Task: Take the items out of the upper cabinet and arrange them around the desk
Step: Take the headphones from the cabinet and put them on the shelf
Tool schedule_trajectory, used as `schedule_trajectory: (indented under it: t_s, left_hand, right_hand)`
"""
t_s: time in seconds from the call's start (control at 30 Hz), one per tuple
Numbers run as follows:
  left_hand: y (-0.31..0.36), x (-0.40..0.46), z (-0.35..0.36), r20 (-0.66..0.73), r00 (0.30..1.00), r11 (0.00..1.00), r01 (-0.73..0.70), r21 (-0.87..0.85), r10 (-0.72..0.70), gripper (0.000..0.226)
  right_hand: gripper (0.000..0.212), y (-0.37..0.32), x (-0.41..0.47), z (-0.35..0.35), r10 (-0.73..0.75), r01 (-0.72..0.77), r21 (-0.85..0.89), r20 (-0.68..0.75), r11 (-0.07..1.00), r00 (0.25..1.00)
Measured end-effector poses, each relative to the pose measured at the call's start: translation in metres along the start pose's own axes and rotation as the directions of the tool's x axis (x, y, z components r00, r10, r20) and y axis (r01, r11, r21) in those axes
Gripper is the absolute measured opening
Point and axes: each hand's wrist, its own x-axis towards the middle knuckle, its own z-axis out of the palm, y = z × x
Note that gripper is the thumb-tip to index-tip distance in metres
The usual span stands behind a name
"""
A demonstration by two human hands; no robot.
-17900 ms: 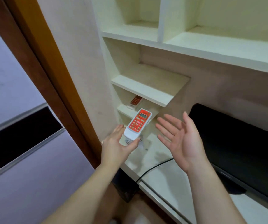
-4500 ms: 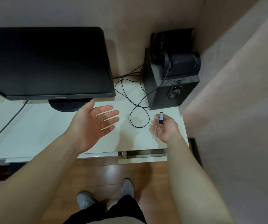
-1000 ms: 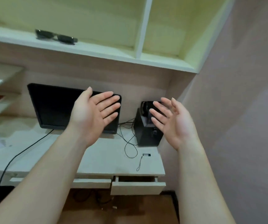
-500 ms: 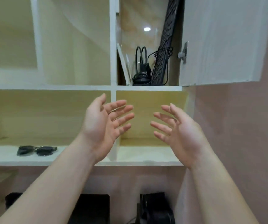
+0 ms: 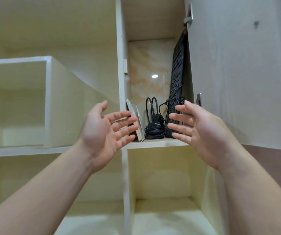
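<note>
The upper cabinet [image 5: 155,141] is not yet emptied: a black keyboard [image 5: 177,72] stands on end against its right side, a coiled black cable [image 5: 153,128] sits in the middle, and a thin white booklet-like item [image 5: 136,122] leans at the left. Both the left hand [image 5: 102,131] and right hand [image 5: 202,131] are raised, fingers spread, holding nothing. Compared with half a second ago, the hands have risen closer to that compartment, now level with its contents.
</note>
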Motion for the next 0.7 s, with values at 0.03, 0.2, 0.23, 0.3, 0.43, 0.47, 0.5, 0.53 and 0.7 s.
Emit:
schedule_trajectory:
  t_s: [0.03,0.2,0.23,0.3,0.43,0.47,0.5,0.53,0.7]
  left_hand:
    - [0.004,0.003,-0.001,0.005,1.0,1.0,0.001,0.005,-0.001,0.064]
    - [0.024,0.014,-0.006,0.06,0.998,1.0,-0.009,0.02,0.007,0.065]
    - [0.027,0.016,-0.008,0.078,0.997,1.0,-0.011,0.021,0.01,0.064]
    - [0.033,0.019,-0.011,0.108,0.994,1.0,-0.015,0.027,0.012,0.065]
    - [0.045,0.026,-0.018,0.16,0.987,0.999,-0.022,0.046,0.015,0.065]
    - [0.048,0.027,-0.02,0.173,0.985,0.999,-0.023,0.048,0.015,0.065]
    - [0.05,0.029,-0.023,0.185,0.983,0.998,-0.025,0.051,0.015,0.065]
    - [0.051,0.03,-0.025,0.198,0.98,0.998,-0.027,0.056,0.015,0.064]
    - [0.051,0.038,-0.038,0.26,0.965,0.997,-0.042,0.068,0.023,0.065]
  right_hand:
    - [0.033,-0.005,0.004,0.003,-0.004,0.004,-0.019,-0.009,1.0,1.0]
    - [0.033,-0.033,0.019,0.021,-0.049,0.042,-0.129,-0.056,0.991,0.997]
    - [0.033,-0.038,0.02,0.025,-0.065,0.055,-0.15,-0.059,0.987,0.996]
    - [0.033,-0.048,0.023,0.031,-0.087,0.073,-0.183,-0.068,0.98,0.994]
    - [0.034,-0.061,0.027,0.044,-0.099,0.077,-0.227,-0.088,0.971,0.991]
    - [0.035,-0.064,0.029,0.048,-0.099,0.074,-0.239,-0.092,0.968,0.991]
    - [0.036,-0.066,0.03,0.052,-0.097,0.07,-0.254,-0.096,0.965,0.991]
    - [0.037,-0.067,0.032,0.056,-0.094,0.063,-0.273,-0.101,0.96,0.991]
    - [0.045,-0.063,0.052,0.073,-0.049,-0.003,-0.381,-0.125,0.924,0.991]
